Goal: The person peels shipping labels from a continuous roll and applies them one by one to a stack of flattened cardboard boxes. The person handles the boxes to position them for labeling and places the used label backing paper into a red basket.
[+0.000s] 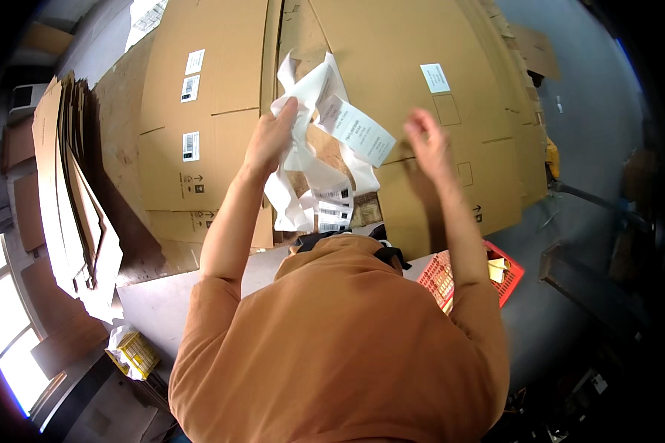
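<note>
Left hand point(272, 136): fingers are clamping on the label strip point(355, 133), whose loops are trailing to the right of and below those fingers. Right hand point(430, 144): blurred, thumb and fingertips looking close together, to the right of the strip and apart from it; cannot tell whether they are pinching anything.

Risk (judgement): the loose loops could be twisting or creasing if the right fingers pull unevenly; a slackening left grip could be letting the strip slide down over the cardboard.

Count: one strip, in a tangle; two cardboard sheets lying uppermost, the left sheet point(233, 77) running beyond the left fingers, the right sheet point(377, 44) passing beneath the right fingers. Stuck labels: three on the left sheet, one on the right, just beyond the right fingertips. One red basket point(511, 279) is sitting nearer the body than the right fingers.
</note>
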Tool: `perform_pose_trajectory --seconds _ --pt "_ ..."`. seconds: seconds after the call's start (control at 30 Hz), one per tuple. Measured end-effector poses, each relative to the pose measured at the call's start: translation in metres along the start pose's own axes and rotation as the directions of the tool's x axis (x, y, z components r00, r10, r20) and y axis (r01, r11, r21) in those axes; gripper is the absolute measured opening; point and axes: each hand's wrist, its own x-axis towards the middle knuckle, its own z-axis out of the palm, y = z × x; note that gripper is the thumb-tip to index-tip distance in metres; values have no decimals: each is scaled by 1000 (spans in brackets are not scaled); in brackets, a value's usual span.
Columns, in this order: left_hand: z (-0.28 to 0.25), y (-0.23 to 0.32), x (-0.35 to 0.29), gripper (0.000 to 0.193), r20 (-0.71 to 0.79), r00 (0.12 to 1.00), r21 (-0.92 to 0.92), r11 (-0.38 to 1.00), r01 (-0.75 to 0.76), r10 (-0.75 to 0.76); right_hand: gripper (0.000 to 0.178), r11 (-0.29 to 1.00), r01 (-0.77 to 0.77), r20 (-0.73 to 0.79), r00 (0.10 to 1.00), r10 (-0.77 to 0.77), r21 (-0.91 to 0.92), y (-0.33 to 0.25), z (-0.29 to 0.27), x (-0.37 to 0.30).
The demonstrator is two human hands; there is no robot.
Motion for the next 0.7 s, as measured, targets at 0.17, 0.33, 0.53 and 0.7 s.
perform_pose_trajectory --seconds 0.17,0.33,0.53,0.7 --pt "5 -6 5 54 76 991 -91 991 -100 107 50 941 70 164 978 -131 330 -69 61 -66" --pt "-8 5 0 50 52 978 -91 976 -198 203 55 751 -250 420 907 -39 611 -63 81 -97" --pt "-15 13 -26 42 103 989 -133 987 -88 102 44 645 -173 302 949 -93 744 -84 58 -104" --pt "-16 -22 -9 40 257 964 -47 995 82 -67 31 630 -294 362 932 22 719 -112 40 -118"
